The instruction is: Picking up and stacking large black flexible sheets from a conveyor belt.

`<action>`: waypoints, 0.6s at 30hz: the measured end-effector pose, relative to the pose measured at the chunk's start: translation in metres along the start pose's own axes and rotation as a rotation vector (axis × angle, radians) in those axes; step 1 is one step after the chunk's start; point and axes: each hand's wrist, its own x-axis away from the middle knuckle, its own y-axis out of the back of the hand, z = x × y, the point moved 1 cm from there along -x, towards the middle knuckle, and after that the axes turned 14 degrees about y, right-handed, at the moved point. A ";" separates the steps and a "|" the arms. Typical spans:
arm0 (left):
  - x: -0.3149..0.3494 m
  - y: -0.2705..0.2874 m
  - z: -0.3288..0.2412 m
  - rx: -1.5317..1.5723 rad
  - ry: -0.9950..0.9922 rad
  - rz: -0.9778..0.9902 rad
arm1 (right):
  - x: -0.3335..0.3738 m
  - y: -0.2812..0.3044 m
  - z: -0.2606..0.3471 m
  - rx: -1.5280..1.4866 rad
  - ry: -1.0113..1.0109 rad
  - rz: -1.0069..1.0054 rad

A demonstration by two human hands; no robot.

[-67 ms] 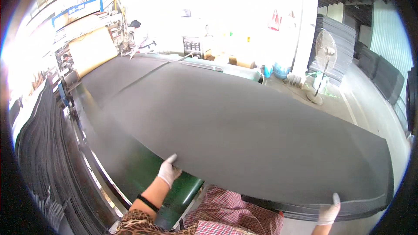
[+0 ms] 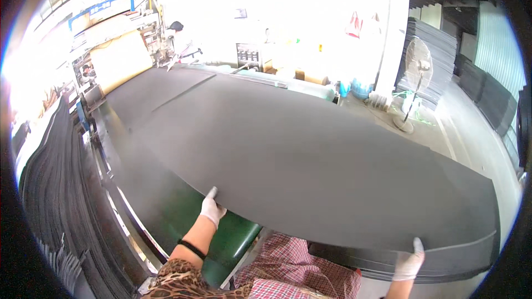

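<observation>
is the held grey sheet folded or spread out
Spread out: the grey sheet shows one broad, unfolded face beyond left hand and right hand.

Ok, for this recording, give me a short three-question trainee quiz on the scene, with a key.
1. True or false: the left hand and right hand both grip the near edge of the large grey sheet.
2. Which colour is the belt showing beside the left hand? A) red B) green C) yellow
3. Fill in: beyond the sheet, toward the right, stands a pedestal ____.

Key: 1 true; 2 B; 3 fan.
</observation>
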 end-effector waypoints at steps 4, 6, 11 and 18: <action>0.020 -0.011 0.045 -0.159 0.088 0.158 | 0.035 -0.093 -0.064 0.121 0.086 0.096; 0.048 -0.037 0.099 0.117 0.522 0.326 | 0.071 -0.131 -0.092 0.084 0.088 0.173; 0.073 -0.062 0.162 0.059 0.702 0.288 | 0.111 -0.144 -0.131 0.079 -0.035 0.466; 0.056 -0.048 0.097 -0.059 0.310 0.261 | 0.064 -0.113 -0.016 -0.303 -0.057 0.168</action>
